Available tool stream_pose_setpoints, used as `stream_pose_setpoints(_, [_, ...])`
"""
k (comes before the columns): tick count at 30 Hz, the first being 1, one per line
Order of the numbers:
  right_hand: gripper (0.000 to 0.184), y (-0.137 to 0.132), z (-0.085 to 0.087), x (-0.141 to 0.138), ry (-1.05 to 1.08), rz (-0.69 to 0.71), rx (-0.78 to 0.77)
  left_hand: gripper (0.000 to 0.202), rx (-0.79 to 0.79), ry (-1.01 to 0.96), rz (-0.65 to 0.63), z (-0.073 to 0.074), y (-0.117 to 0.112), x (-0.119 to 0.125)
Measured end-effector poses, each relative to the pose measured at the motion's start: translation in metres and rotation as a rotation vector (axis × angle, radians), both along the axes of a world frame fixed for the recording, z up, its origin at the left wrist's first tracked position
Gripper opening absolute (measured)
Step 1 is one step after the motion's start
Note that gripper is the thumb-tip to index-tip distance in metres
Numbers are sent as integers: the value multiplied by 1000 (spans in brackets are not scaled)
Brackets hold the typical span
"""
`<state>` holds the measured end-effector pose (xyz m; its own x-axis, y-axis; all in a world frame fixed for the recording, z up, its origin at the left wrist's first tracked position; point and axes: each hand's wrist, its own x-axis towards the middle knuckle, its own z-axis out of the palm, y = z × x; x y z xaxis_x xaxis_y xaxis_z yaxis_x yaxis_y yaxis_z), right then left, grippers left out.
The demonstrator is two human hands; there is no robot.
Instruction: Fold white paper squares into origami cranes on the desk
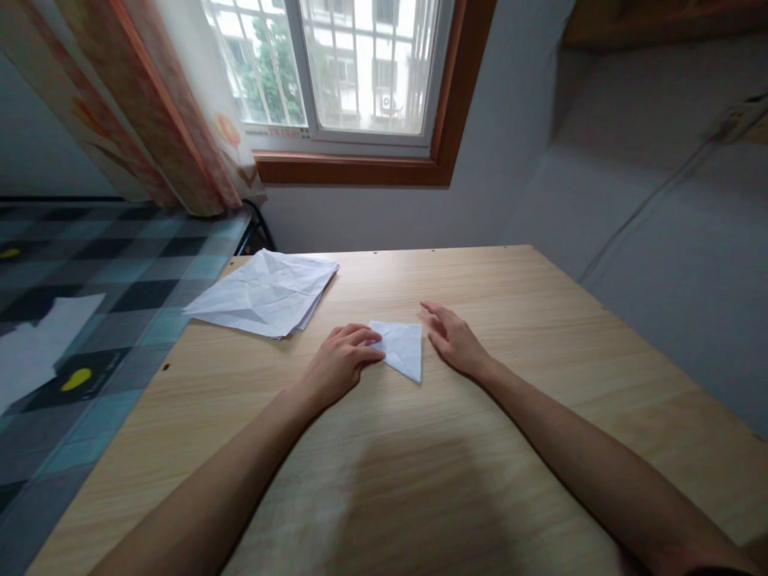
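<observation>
The wide wooden tabletop [540, 384] is carrying everything here, stretching out under both forearms and running well beyond the hands toward the wall. Off past the left hand's side a bed [90, 264] with a checked cover is butting up against the tabletop, and a loose white sheet [36, 344] is lying on it. Straight ahead of the hands, above the far edge, the window [354, 64] is letting in daylight, with a curtain [150, 104] hanging to its left.

Beyond the left hand and a little outward, a pile of creased white sheets [264, 292] is lying flat, fold lines showing across the top one, and neither hand is touching it.

The left hand [339, 360] is resting with its fingers curled down onto the left corner of the folded paper triangle [402, 346], pinning it. I can't tell whether the thumb is tucked under the paper. The right hand [453, 340] is lying flat and spread, fingers pointing away, just beside the triangle's right edge and gripping nothing. I can't make out whether it is touching the paper.

The small white triangle is sitting flat on the tabletop between the two hands, its point aiming back toward the person. By the look of it, the folding is at an early stage. The sheet is down to a plain triangle with clean edges, and no flaps or finer folds are showing.
</observation>
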<state>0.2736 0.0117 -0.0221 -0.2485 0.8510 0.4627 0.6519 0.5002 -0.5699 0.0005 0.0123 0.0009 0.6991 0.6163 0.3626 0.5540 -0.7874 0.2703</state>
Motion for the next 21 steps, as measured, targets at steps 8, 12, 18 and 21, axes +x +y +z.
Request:
stream_pose_setpoints(8, [24,-6,6,-6,-133,193,65,26,29,19,19,3,-1,2])
stream_pose_setpoints(12, [15,-16,7,-15,-130,302,167,26,7,55,-2,6,-3,2])
stream_pose_setpoints(18, [10,-24,11,-26,-94,330,171,32,-42,98,-68,5,-4,1])
stream_pose_setpoints(21, [14,-23,14,-27,-125,244,104,32,-65,97,-63,5,-3,1])
